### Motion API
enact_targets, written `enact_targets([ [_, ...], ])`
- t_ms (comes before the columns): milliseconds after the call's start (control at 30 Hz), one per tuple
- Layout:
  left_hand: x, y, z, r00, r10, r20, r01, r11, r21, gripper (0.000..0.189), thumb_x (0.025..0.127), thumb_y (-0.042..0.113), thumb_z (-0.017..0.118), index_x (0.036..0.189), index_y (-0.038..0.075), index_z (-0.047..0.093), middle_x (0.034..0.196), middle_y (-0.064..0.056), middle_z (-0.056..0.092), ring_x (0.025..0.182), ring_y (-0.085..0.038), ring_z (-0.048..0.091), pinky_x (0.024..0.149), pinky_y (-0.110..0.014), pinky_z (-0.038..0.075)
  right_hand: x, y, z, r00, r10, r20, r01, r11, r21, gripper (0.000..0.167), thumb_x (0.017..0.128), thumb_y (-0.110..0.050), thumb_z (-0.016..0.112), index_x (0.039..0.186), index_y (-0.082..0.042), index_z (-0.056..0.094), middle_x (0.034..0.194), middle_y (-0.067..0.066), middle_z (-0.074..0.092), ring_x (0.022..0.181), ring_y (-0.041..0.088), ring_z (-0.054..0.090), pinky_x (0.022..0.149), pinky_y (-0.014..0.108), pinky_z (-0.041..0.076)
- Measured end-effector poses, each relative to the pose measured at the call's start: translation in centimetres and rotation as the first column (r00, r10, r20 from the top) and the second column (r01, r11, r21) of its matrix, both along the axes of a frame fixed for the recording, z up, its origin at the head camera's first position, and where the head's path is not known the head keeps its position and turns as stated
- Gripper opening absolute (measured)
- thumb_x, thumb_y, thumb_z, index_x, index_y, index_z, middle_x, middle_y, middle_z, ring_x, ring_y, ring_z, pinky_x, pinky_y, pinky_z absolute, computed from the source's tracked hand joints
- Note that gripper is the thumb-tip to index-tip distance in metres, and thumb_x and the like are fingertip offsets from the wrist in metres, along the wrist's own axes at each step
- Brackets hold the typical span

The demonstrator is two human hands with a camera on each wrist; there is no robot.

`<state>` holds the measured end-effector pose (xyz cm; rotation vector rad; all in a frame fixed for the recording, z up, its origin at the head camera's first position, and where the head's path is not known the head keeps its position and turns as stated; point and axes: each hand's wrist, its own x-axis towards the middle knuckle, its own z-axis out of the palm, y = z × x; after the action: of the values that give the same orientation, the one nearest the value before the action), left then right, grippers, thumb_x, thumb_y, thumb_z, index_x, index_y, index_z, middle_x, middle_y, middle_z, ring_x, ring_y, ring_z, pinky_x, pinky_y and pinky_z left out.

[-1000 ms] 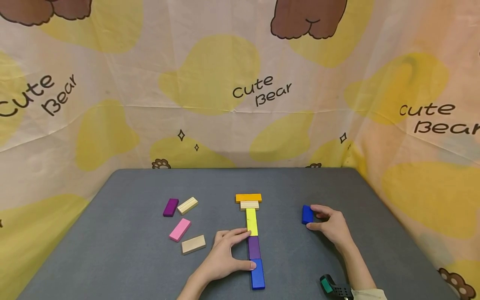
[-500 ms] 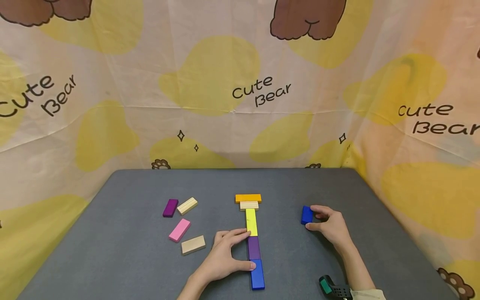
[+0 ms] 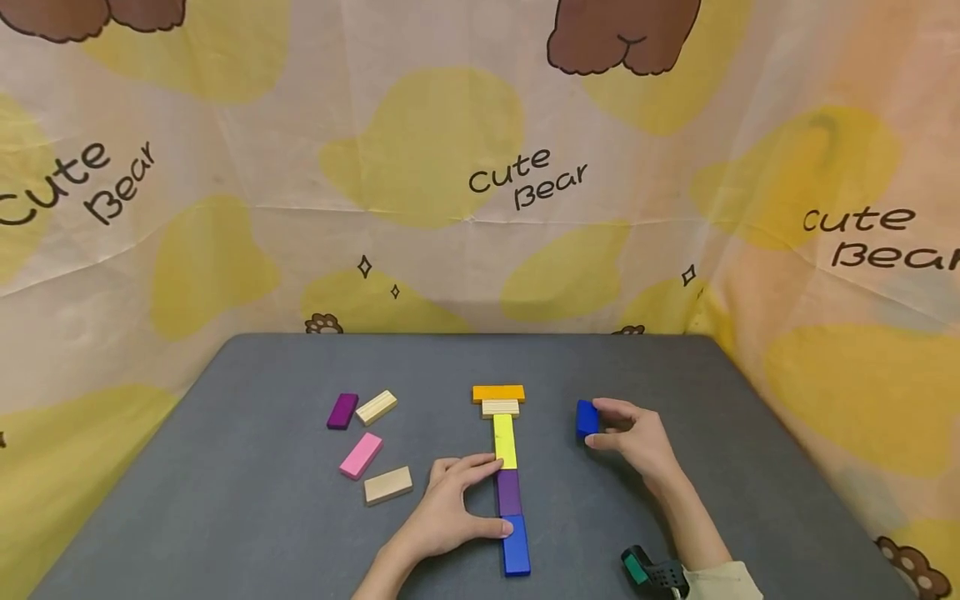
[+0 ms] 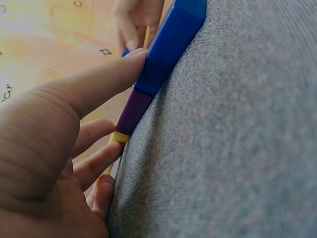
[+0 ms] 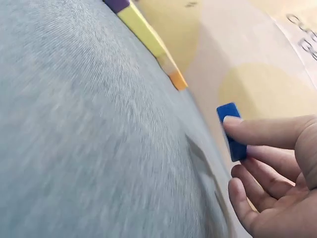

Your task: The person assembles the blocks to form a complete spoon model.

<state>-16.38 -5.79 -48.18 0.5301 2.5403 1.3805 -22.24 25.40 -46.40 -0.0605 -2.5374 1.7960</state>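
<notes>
In the head view, my right hand pinches a small blue block between thumb and fingers, right of a line of blocks. The right wrist view shows this blue block held off the grey cloth. My left hand lies against the line's left side. Its thumb touches a second blue block at the near end, and its fingertips touch the yellow block. Between these two lies a purple block. Beyond the yellow come a pale wooden block and an orange block set crosswise.
Left of the line lie a dark purple block, a pale ridged block, a pink block and a plain wooden block. A black strap device is at my right wrist. Printed fabric stands behind the grey table.
My right hand has carried the blue block leftward and slightly away from me, closer to the line. The left hand and the lined-up blocks stay in place.
</notes>
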Motion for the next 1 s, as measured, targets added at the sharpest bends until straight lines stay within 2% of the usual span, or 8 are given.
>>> enact_targets([
  [133,0.0,0.0,0.1,1.000,0.002,-0.002,-0.002,1.000,0.000,0.080,0.069,0.050,0.087,0.138,0.021,0.059,0.143,0.007,0.046,0.124,-0.025,0.028,0.096,-0.056,0.035,-1.8,-1.9,0.2,0.999,0.023,0.045,-0.019,0.996,-0.091,0.060,0.071,-0.004,0.086,0.128,-0.005,0.065,0.132,0.015,0.057,0.117,0.030,0.055,0.096,0.043,0.045],
  [300,0.0,-0.1,0.0,1.000,0.009,0.001,-0.009,1.000,-0.014,0.080,0.069,0.051,0.086,0.138,0.022,0.060,0.143,0.007,0.046,0.124,-0.025,0.028,0.097,-0.056,0.034,-5.2,-4.6,0.1,0.992,0.021,0.128,0.002,0.985,-0.174,0.059,0.071,-0.004,0.087,0.127,-0.006,0.067,0.132,0.015,0.056,0.116,0.028,0.055,0.099,0.044,0.043],
  [433,0.0,-0.1,0.0,1.000,-0.001,-0.018,0.001,1.000,-0.012,0.079,0.070,0.051,0.086,0.138,0.022,0.059,0.144,0.006,0.047,0.123,-0.026,0.028,0.096,-0.056,0.034,-7.7,-5.6,0.1,0.989,0.013,0.146,0.017,0.980,-0.198,0.059,0.072,-0.002,0.086,0.128,-0.007,0.065,0.133,0.016,0.055,0.116,0.029,0.056,0.100,0.045,0.042],
  [533,0.0,0.0,0.0,1.000,-0.009,-0.030,0.008,1.000,-0.011,0.078,0.071,0.050,0.085,0.139,0.022,0.059,0.144,0.006,0.047,0.123,-0.026,0.029,0.096,-0.056,0.034,-9.0,-6.1,0.2,0.992,0.010,0.129,0.011,0.987,-0.163,0.058,0.072,0.000,0.085,0.126,-0.007,0.066,0.132,0.017,0.056,0.116,0.030,0.056,0.101,0.047,0.040],
  [667,-0.1,0.1,0.0,1.000,-0.006,-0.015,0.006,1.000,-0.009,0.078,0.071,0.051,0.086,0.139,0.023,0.059,0.144,0.008,0.046,0.123,-0.024,0.028,0.097,-0.055,0.034,-10.1,-6.5,0.2,0.993,0.022,0.118,-0.010,0.995,-0.102,0.055,0.071,0.001,0.085,0.123,-0.006,0.068,0.131,0.016,0.057,0.113,0.030,0.058,0.101,0.048,0.039],
  [867,-0.2,0.1,0.0,1.000,-0.002,0.006,0.002,1.000,0.003,0.079,0.070,0.050,0.086,0.139,0.022,0.059,0.144,0.009,0.046,0.123,-0.023,0.028,0.097,-0.054,0.034,-11.0,-6.9,-0.3,0.992,0.013,0.127,-0.005,0.998,-0.065,0.051,0.073,0.001,0.084,0.122,-0.005,0.069,0.122,0.016,0.063,0.109,0.029,0.059,0.101,0.047,0.040],
  [1000,-0.2,0.0,0.1,1.000,-0.001,0.012,0.001,1.000,0.005,0.079,0.070,0.049,0.086,0.139,0.023,0.059,0.144,0.009,0.046,0.123,-0.023,0.028,0.096,-0.054,0.034,-11.5,-7.1,-0.5,0.991,0.004,0.136,0.003,0.998,-0.055,0.051,0.074,-0.001,0.085,0.122,-0.005,0.069,0.122,0.015,0.063,0.109,0.029,0.059,0.102,0.048,0.038],
])
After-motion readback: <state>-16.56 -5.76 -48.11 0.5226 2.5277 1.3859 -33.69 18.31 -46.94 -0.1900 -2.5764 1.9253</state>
